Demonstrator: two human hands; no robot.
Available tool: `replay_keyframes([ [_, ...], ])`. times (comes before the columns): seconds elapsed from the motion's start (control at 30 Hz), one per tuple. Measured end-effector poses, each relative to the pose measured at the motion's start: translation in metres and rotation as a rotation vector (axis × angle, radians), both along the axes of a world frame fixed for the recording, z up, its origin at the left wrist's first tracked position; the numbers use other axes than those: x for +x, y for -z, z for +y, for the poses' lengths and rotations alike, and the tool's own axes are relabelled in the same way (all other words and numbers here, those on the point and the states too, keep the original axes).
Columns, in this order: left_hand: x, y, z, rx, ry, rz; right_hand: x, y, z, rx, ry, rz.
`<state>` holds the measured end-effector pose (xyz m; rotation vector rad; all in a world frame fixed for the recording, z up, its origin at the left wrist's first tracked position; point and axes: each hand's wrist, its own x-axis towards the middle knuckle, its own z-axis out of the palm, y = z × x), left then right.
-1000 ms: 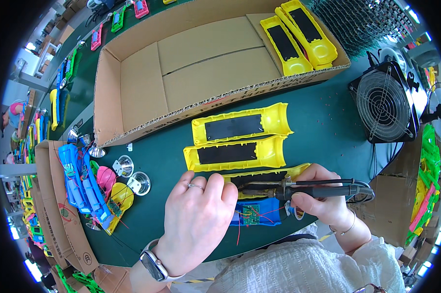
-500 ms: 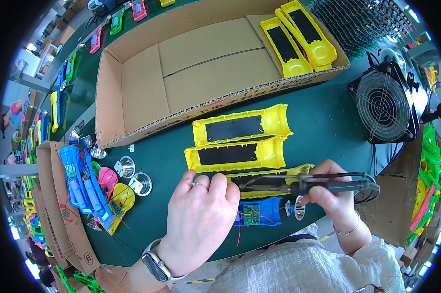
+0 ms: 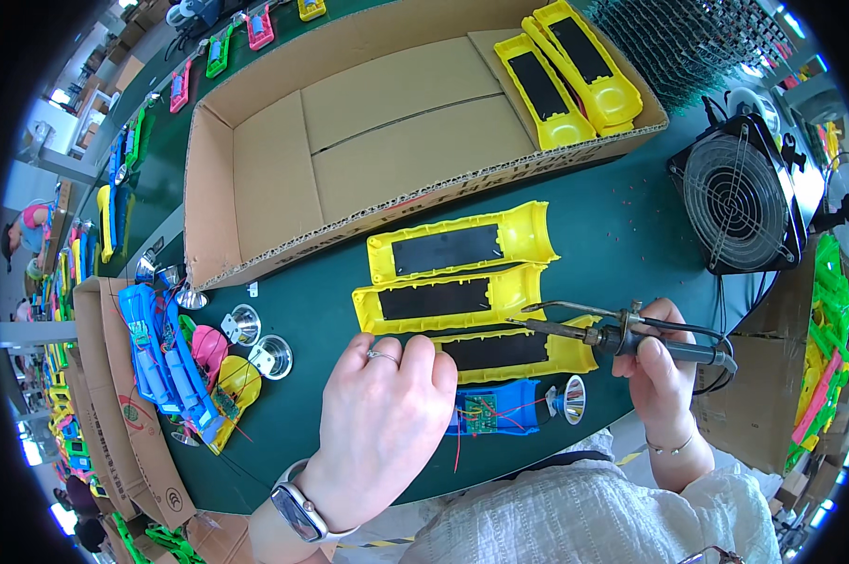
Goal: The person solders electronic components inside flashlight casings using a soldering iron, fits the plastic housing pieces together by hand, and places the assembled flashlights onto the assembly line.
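My right hand (image 3: 664, 381) grips a soldering iron (image 3: 566, 330) with a thin metal tube alongside its shank. The iron points left, its tip over the gap between the middle yellow shell (image 3: 523, 291) and the near yellow shell (image 3: 566, 355). A further yellow shell (image 3: 533, 235) lies beyond, and all three carry black strips. My left hand (image 3: 382, 423) is closed at the near shell's left end; its fingertips and anything in them are hidden. Nearest me, a blue shell (image 3: 523, 420) with a green circuit board (image 3: 481, 414) is wired to a shiny reflector cup (image 3: 571, 399).
A large open cardboard box (image 3: 255, 169) behind holds yellow shells (image 3: 584, 75) at its right end. A black fan (image 3: 739, 197) stands at right. On the left are loose reflector cups (image 3: 272, 357), blue shells (image 3: 161, 348) with wires, and another cardboard box (image 3: 128, 423).
The soldering iron has risen off the near yellow shell, its tip now farther away from me and to the right. My right hand has turned with it. My left hand stays about where it was.
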<state>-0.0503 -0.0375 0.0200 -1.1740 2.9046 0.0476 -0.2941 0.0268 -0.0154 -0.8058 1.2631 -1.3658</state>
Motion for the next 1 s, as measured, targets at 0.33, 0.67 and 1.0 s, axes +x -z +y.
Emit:
replay_keyframes([
  [0.33,0.001,-0.002,0.001,0.012,0.011,-0.019,-0.001,0.000,0.000,-0.010,-0.008,-0.006],
  [0.67,-0.004,-0.014,0.016,0.163,0.131,0.351,-0.001,0.001,-0.001,-0.047,0.023,-0.039],
  [1.0,-0.012,-0.002,0.009,0.399,0.205,0.275,0.006,0.004,0.002,-0.056,0.031,-0.147],
])
